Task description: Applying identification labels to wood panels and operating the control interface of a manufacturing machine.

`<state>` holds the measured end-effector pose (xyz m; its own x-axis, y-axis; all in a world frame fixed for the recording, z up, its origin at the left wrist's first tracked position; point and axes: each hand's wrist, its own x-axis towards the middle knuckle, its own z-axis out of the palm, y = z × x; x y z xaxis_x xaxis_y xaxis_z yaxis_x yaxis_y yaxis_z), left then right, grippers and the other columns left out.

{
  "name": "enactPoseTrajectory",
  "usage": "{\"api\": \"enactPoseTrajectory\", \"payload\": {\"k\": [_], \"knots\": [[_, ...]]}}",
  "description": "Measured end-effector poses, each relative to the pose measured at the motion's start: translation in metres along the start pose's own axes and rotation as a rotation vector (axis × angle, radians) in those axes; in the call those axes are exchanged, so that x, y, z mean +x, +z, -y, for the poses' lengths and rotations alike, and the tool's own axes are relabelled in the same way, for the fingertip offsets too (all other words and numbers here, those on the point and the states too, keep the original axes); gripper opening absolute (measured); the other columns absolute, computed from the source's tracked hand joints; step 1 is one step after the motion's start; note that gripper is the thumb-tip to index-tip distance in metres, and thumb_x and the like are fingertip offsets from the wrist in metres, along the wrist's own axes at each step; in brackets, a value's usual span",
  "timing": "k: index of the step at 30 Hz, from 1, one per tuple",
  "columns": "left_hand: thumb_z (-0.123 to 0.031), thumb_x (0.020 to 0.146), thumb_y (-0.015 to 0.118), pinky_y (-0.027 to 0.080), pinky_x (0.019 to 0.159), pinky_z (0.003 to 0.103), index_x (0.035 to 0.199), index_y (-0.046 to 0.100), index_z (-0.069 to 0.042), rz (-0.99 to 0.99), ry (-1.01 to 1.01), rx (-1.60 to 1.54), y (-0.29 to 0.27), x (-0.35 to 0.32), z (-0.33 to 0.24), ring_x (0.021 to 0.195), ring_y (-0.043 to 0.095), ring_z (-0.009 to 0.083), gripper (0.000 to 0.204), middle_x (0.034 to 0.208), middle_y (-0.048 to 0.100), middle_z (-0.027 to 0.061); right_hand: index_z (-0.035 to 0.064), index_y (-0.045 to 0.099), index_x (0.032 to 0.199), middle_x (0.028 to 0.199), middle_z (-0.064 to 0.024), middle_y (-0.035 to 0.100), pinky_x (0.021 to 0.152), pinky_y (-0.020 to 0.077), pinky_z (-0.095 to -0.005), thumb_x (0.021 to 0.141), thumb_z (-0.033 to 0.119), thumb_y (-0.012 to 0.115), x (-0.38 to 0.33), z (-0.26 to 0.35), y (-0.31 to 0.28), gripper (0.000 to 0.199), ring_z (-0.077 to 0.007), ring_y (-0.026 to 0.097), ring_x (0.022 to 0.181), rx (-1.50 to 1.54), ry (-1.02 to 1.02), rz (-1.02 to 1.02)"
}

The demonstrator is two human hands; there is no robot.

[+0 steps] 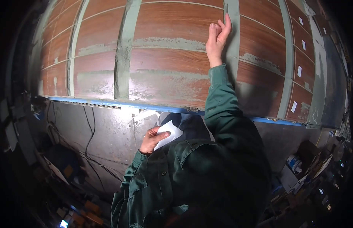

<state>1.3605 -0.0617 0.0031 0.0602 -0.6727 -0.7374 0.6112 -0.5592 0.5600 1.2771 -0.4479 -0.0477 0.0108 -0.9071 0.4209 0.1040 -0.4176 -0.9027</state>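
My left hand (150, 141) is closed on white paper (170, 133), its thumb lying across the front. It is held near my body, below the table's blue edge. The paper is slightly curled, and I cannot tell whether it is one sheet or several. My right hand (218, 38) reaches far over the wood-grain panels (172, 26). Its index finger stretches along the edge of a grey-green strip (232, 53), with the thumb apart and the other fingers partly bent. Nothing shows in its grip. Grey-green smears cover parts of the brown panels.
Small white labels (294, 106) sit on the right-hand panels. A blue edge rail (146, 106) runs along the near side. Black cables (88, 140) trail over the grey floor (112, 133) at left. A round container (294, 164) stands at lower right among dark clutter.
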Motion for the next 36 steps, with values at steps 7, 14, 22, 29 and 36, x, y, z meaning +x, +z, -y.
{"api": "enactPoseTrajectory", "payload": {"k": [7,14,22,29,36], "knots": [[-0.004,0.078,0.069,0.047,0.073,0.025,0.098,0.065,-0.001,-0.086,-0.092,-0.072,-0.023,0.0,0.017,0.078,0.06,0.0094,0.021,0.087,0.067,0.0045,0.0091,0.039,0.131,0.134,-0.0141,0.033,0.099,0.0312,-0.0382,0.081,0.022,0.062,-0.049,0.006,0.136,0.057,-0.029,0.032,0.123,-0.216,-0.277,0.071],[0.0,0.079,0.066,0.047,0.077,0.026,0.099,0.064,0.0,-0.098,-0.032,-0.06,-0.046,-0.017,0.025,0.084,0.061,0.0123,0.021,0.093,0.067,0.0063,0.0154,0.051,0.121,0.129,-0.0169,0.037,0.101,0.0302,-0.0422,0.077,0.025,0.069,-0.198,0.095,0.259,0.048,-0.0316,0.035,0.121,0.461,0.35,0.595],[-0.006,0.078,0.069,0.046,0.074,0.025,0.095,0.065,0.0,0.004,-0.041,-0.072,-0.04,-0.007,0.007,0.078,0.06,0.0099,0.019,0.087,0.067,0.0049,0.005,0.061,0.096,0.09,0.0006,0.061,0.077,0.0432,-0.0242,0.08,0.011,0.066,-0.084,0.119,0.056,0.018,-0.0087,0.054,0.084,0.24,0.487,1.177],[-0.007,0.077,0.07,0.046,0.074,0.024,0.096,0.066,0.0,0.086,-0.001,-0.009,-0.039,0.0,-0.005,0.079,0.06,0.0096,0.021,0.087,0.067,0.0044,0.0112,0.056,0.101,0.1,-0.0076,0.056,0.088,0.0355,-0.0402,0.063,0.023,0.078,-0.093,0.076,-0.02,0.045,-0.0262,0.051,0.101,-0.841,0.186,1.197],[-0.008,0.078,0.071,0.046,0.074,0.023,0.095,0.066,0.0,0.07,0.117,0.034,-0.049,0.005,-0.012,0.08,0.059,0.0083,0.019,0.088,0.067,0.0035,0.0091,0.04,0.125,0.128,-0.0134,0.036,0.1,0.0203,-0.0464,0.057,0.055,0.075,-0.097,0.063,-0.018,0.089,-0.0322,0.035,0.116,-1.162,-0.13,0.612]]}}
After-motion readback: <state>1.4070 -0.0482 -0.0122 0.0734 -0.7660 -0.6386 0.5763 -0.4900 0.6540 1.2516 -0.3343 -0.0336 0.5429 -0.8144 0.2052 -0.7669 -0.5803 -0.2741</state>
